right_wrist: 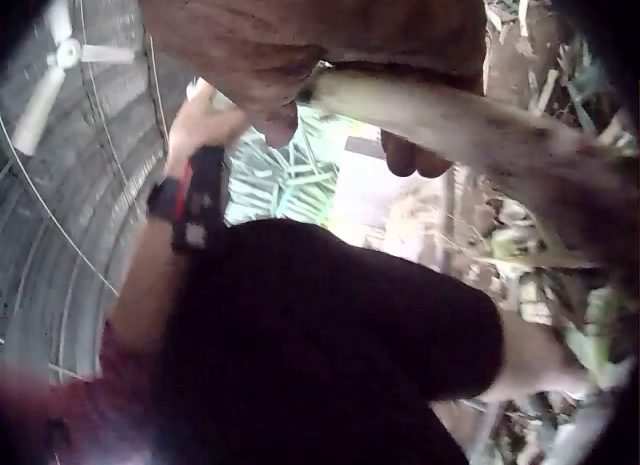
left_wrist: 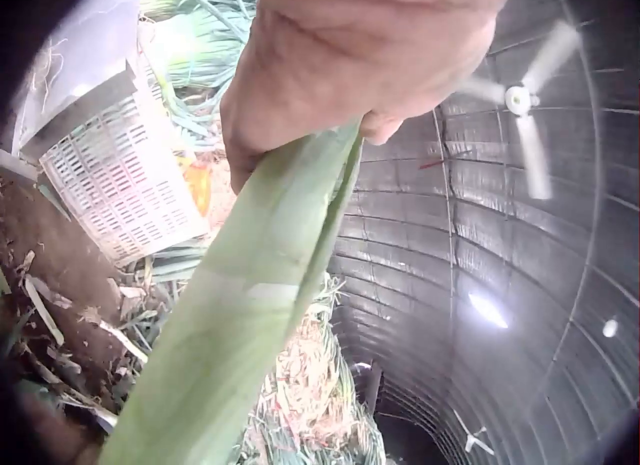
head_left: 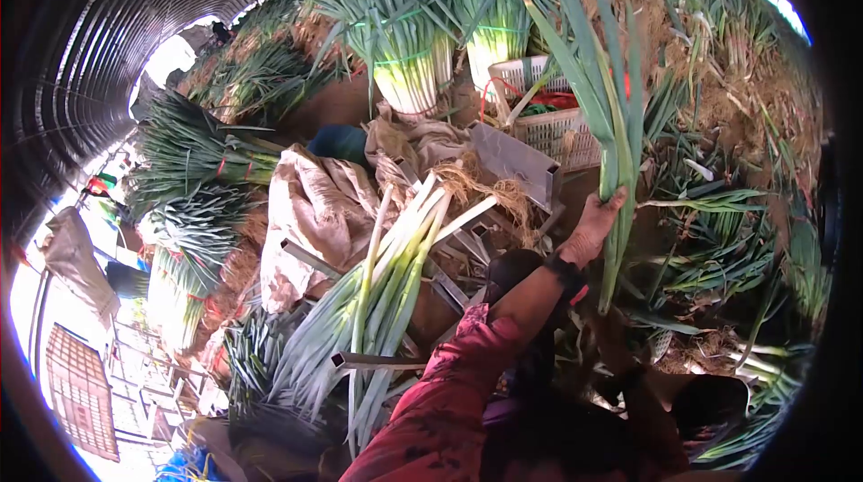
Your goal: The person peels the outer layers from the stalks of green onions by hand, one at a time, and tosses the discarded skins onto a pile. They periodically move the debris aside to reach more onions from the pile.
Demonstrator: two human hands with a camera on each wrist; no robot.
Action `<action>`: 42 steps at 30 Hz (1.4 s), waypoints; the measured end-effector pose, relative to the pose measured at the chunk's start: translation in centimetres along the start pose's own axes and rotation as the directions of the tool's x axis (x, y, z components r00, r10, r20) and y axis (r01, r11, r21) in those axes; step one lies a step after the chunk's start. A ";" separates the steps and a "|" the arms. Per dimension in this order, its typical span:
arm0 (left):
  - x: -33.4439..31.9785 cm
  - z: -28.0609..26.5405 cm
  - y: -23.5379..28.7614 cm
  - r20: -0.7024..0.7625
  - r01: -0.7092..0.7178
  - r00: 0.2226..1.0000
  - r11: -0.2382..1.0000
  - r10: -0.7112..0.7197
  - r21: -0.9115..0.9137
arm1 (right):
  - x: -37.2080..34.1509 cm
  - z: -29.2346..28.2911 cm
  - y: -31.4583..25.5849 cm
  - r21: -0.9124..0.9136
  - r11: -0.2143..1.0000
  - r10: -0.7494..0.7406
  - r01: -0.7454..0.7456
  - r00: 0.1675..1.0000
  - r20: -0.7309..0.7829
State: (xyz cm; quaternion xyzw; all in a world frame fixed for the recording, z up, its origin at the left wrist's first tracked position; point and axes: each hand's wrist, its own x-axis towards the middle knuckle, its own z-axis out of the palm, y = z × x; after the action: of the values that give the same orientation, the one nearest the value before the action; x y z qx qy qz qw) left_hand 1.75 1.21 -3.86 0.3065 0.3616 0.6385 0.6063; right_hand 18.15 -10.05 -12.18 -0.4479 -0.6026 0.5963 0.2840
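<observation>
Closest in, at 4 o'clock in the head view, the right grip (right_wrist: 320, 30) is lost in shadow; from its own wrist it is seen closed, fingers curled round a pale stalk (right_wrist: 430, 110). Whose plant that stalk belongs to cannot be told. Up at 3 o'clock, the left grip (head_left: 595, 223) is wrapped snugly round a big green scallion (head_left: 611, 140), leaves pointed towards 12, held high, it seems, so the foliage is kept off the litter. At 7 o'clock a loose sheaf (head_left: 355, 320) is laid across a metal frame (head_left: 382, 361), root ends all turned towards 1, presumably for easy gathering.

Then a rumpled sack (head_left: 301, 212) at 9, a white crate (head_left: 575, 136) at 2, and banded bundles (head_left: 404, 64) stood upright at 12, bound, apparently, so they hold together. Below, the brown floor (left_wrist: 60, 225) is strewn with leaf scraps. Over it all, the ribbed tunnel roof (head_left: 99, 50) is curved away at 10, with a ceiling fan (left_wrist: 518, 100) hung beneath.
</observation>
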 end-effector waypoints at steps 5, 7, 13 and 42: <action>-0.3 0.2 -1.3 -0.084 -0.178 0.981 0.983 0.174 -0.049 | 5.4 -3.9 0.9 -0.662 0.664 -0.539 0.347 0.836 -0.102; -0.5 0.5 -0.6 -0.119 -0.205 0.974 0.974 0.194 -0.097 | 7.6 -4.3 -0.6 -0.931 0.218 -0.762 0.294 0.647 0.026; -0.2 -0.8 1.1 -0.173 -0.229 0.965 0.955 0.198 -0.187 | 10.7 -3.1 0.5 0.325 0.872 -0.248 0.367 0.902 -0.354; 0.9 1.0 4.0 0.171 -0.165 0.968 0.980 0.182 -0.111 | 5.2 -4.2 -8.1 -0.352 0.820 -0.524 0.451 0.839 -0.147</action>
State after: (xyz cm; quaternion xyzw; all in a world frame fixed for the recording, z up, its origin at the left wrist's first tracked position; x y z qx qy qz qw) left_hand 0.31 2.14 0.03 0.3639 0.2459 0.6755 0.5923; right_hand 17.94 -2.59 -4.78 -0.3836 -0.7433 0.3455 0.4254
